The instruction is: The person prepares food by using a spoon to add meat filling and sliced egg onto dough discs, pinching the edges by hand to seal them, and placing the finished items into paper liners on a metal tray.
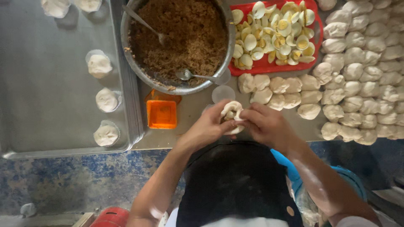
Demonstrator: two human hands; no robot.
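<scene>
Both my hands meet over the near edge of the metal table (198,107). My left hand (208,126) and my right hand (265,124) together pinch a pale lump of dough (232,112), its top folded into pleats. Just beyond them sit a big metal bowl of brown minced filling (181,33) with two spoons (191,75) in it, and a red tray of halved boiled eggs (273,35).
Several raw dough balls (357,71) cover the table at the right. At the left a metal baking tray (50,84) holds finished buns on paper rounds (106,100). A small orange tub (161,112) stands next to my left hand. Blue mottled floor lies below.
</scene>
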